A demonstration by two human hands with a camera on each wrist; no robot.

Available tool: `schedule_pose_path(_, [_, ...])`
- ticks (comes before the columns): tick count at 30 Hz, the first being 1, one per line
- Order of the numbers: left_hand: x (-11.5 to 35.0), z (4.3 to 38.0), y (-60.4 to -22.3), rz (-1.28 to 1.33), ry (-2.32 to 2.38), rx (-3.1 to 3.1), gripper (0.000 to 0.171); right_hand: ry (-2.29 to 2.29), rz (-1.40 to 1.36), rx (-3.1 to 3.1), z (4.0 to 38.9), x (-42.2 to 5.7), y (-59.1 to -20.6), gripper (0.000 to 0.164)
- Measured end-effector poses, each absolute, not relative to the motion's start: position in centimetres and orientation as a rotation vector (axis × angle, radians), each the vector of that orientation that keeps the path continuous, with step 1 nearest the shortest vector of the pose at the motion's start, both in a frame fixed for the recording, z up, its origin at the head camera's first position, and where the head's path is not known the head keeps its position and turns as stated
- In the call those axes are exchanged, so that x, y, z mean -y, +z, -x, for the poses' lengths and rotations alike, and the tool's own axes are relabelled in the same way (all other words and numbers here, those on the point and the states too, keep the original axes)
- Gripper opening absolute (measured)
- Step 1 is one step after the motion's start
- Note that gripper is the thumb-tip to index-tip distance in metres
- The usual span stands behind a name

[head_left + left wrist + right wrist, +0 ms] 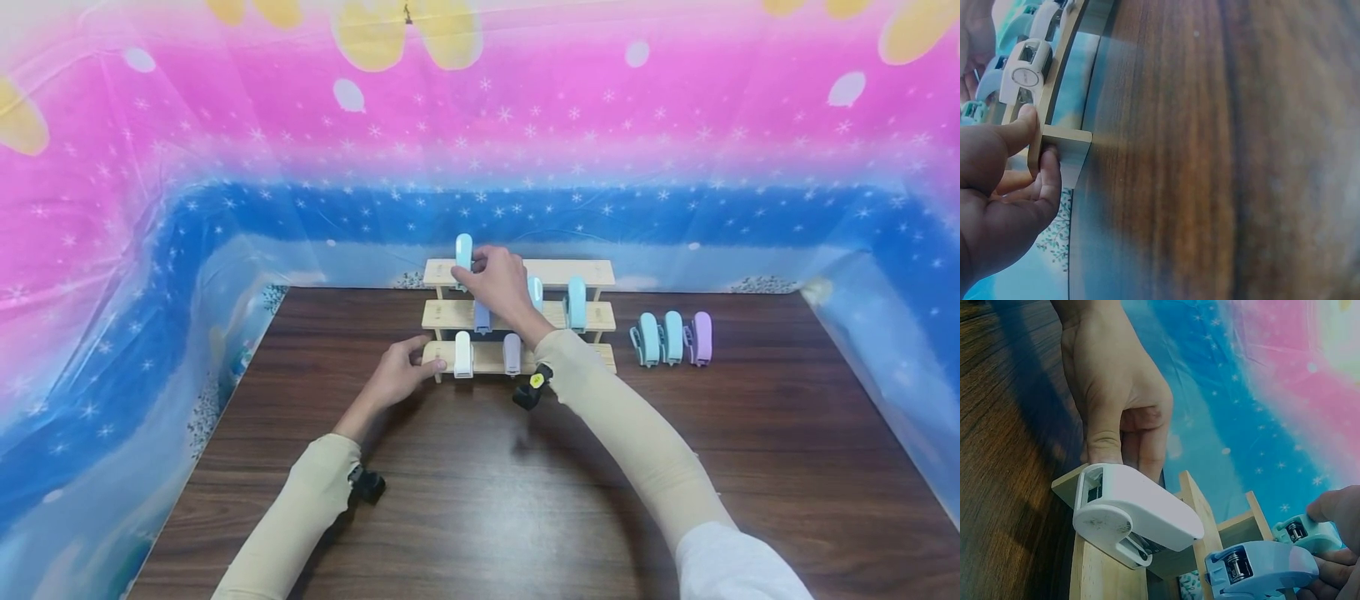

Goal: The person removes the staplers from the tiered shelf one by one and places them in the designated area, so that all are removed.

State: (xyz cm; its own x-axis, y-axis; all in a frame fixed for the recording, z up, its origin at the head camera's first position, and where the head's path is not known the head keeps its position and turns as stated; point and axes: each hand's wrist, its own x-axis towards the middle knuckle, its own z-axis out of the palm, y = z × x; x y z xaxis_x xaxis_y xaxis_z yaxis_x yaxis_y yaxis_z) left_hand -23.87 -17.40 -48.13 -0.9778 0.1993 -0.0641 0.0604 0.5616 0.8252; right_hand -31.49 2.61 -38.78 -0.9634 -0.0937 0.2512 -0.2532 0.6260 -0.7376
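Note:
A three-tier wooden rack (487, 358) stands on the table with small staplers on its steps. My left hand (397, 372) holds the left end of the lowest step; in the left wrist view its thumb (1022, 128) lies on top and fingers curl below. Beside that thumb is a white stapler (462, 354). My right hand (495, 279) pinches a mint stapler (464, 250) at the top step's left end; the right wrist view shows the same mint stapler (1307, 532) between thumb and fingers. Below it, a blue-violet stapler (482, 318) sits on the middle step, partly hidden by my hand.
A greyish-purple stapler (512, 354) sits on the lowest step. On the middle step are a light blue stapler (536, 292) and a teal stapler (576, 304). Right of the rack stand two teal staplers (648, 340) and a purple stapler (701, 338). A patterned cloth (675, 225) hangs behind the table.

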Motion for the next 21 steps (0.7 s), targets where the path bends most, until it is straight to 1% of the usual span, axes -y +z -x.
schedule_pose_path(7, [17.3,23.8,-48.0,-0.224,1.423,-2.614,0.068,1.273,-0.276,2.656,31.5,-2.7,-38.8,0.042])
schedule_pose_path(15, [17.3,23.6,-47.9,-0.216,1.409,-2.624,0.068,1.330,-0.257,2.633,31.3,-2.8,-38.0,0.053])
schedule_pose_path(21, [17.3,23.7,-47.8,-0.223,1.428,-2.618,0.067,1.333,-0.280,2.620,31.2,-3.1,-37.2,0.053])
